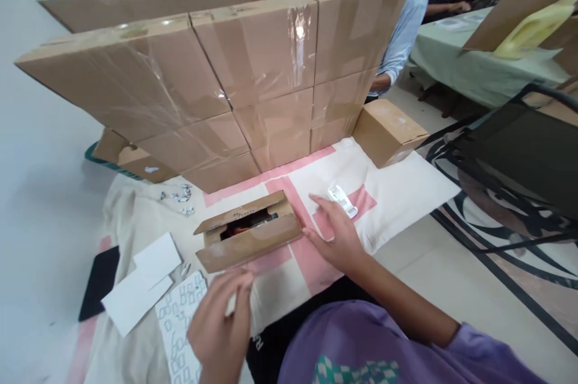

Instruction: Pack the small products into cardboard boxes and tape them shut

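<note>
- Draped in white and pink cloth, the desk is stretching out before me, its near edge partly hiding behind my own body.
- The wall of cartons, glossy with clear tape, is standing across the far side.
- The cardboard box is lying on the desk between my hands; it is looking plain brown, long and narrow, its top flaps parting around a dark slot.
- My right hand is spreading at the box's right end, grip wide; I cannot tell whether my thumb is touching the corner.
- My left hand is blurring near the front flap, fingers curling; whether that grip is pinching anything, I cannot tell.
- The contents are showing dark with some red, mostly hiding under the flaps.
- A white piece is lying just beyond my right hand, its details too small to read.
</note>
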`<state>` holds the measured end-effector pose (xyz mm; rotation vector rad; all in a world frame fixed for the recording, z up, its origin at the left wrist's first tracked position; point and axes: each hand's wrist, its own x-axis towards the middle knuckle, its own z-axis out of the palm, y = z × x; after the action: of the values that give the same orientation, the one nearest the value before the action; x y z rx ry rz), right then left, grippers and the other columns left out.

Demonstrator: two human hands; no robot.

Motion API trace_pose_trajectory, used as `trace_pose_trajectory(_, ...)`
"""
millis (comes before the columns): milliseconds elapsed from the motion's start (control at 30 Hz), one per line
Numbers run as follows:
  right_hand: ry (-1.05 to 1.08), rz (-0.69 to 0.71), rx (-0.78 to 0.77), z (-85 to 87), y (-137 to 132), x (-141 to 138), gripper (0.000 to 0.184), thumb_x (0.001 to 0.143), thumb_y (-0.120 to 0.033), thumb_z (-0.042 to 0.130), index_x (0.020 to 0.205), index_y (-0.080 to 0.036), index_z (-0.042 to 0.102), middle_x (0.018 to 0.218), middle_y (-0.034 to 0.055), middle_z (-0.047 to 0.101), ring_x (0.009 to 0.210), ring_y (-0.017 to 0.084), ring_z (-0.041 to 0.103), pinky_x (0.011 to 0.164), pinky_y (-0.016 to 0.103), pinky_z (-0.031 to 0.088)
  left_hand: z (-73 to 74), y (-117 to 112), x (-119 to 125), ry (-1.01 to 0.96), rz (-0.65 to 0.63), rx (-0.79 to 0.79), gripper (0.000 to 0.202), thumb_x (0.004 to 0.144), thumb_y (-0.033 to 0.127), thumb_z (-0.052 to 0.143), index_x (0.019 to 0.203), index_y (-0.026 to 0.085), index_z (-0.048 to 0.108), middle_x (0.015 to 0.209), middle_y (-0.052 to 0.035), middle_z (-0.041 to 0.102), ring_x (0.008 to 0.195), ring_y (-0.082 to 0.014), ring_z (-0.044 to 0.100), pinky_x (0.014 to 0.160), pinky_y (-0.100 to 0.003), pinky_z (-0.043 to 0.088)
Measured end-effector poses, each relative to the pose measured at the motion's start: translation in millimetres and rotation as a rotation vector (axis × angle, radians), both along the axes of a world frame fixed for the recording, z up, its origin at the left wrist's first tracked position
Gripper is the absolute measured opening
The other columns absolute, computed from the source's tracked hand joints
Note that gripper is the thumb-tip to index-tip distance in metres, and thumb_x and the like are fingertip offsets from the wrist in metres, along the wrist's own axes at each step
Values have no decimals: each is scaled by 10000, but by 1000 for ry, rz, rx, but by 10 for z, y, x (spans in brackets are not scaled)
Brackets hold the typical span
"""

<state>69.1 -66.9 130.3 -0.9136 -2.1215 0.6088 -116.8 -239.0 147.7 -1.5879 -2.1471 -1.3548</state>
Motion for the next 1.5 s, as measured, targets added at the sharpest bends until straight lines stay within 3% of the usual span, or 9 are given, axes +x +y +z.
trace_pose_trajectory(67, -94, 163, 134, 122, 154, -156, 520, 990, -384, 566, 1487, -239, 515, 1506, 118, 588, 1455, 321, 480, 1165, 541, 426, 199, 46, -270, -24, -24, -104, 168, 897, 220, 648, 939, 348, 748, 853, 9, 764, 750, -227, 728, 696, -395, 626)
trace_pose_trajectory(167, -307, 365, 166, 131, 273, -396, 481, 1037, -296, 455, 1511, -227, 499, 1569, 91, 528, 1558, 307, 321, 1239, 585, 286, 424, 266, -622, -87, -197, -272, 148, 924, 290, 620, 872, 308, 757, 858, 3, 769, 778, -211, 721, 699, -351, 598)
trace_pose_trajectory(367, -340, 447, 34, -158, 297, -595, 471, 1062, -233, 312, 1482, -212, 523, 1633, 67, 445, 1591, 279, 244, 1211, 580, 310, 562, 742, -1059, -159, -635, -675, 278, 958, 421, 598, 812, 248, 758, 804, -24, 739, 711, -162, 658, 710, -290, 524)
trace_pose_trajectory(433, -309, 450, 13, -190, 308, -590, 474, 1059, -227, 313, 1485, -216, 521, 1629, 67, 452, 1591, 269, 248, 1210, 564, 308, 555, 834, -1171, -181, -689, -729, 281, 936, 451, 632, 784, 248, 753, 777, -21, 725, 685, -151, 629, 699, -282, 503)
trace_pose_trajectory(633, -266, 469, -9, -198, 338, -590, 475, 1040, -212, 341, 1471, -232, 539, 1626, 61, 456, 1591, 269, 249, 1204, 534, 310, 424, 1013, -1390, -188, -609, -890, 314, 868, 528, 680, 952, 238, 765, 782, -6, 711, 670, -140, 587, 660, -262, 459)
trace_pose_trajectory(800, -259, 473, -11, -214, 341, -601, 470, 1042, -213, 346, 1467, -221, 544, 1623, 62, 461, 1588, 276, 255, 1202, 528, 314, 318, 1052, -1399, -9, -460, -924, 384, 839, 541, 708, 1105, 265, 714, 753, 37, 612, 672, -142, 567, 674, -263, 427)
trace_pose_trajectory(1033, -234, 477, -30, -239, 349, -600, 472, 1031, -199, 356, 1462, -209, 547, 1619, 63, 466, 1589, 279, 254, 1196, 529, 340, 566, 944, -1411, -110, -567, -656, 278, 831, 540, 711, 835, 261, 710, 1094, -70, 627, 1035, -224, 603, 925, -358, 505)
trace_pose_trajectory(1233, -199, 481, -38, -250, 347, -608, 453, 1028, -194, 367, 1435, -193, 565, 1606, 64, 483, 1590, 282, 253, 1221, 528, 333, 786, 901, -1596, -209, -630, -990, 224, 910, 460, 641, 882, 249, 712, 856, -11, 696, 761, -156, 581, 728, -273, 470)
trace_pose_trajectory(1500, -178, 475, -49, -262, 341, -617, 428, 1028, -197, 384, 1413, -207, 571, 1599, 69, 494, 1587, 287, 261, 1220, 555, 343, 593, 1069, -1403, -2, -574, -1165, 179, 881, 411, 632, 863, 235, 659, 792, 21, 657, 716, -149, 569, 659, -265, 376)
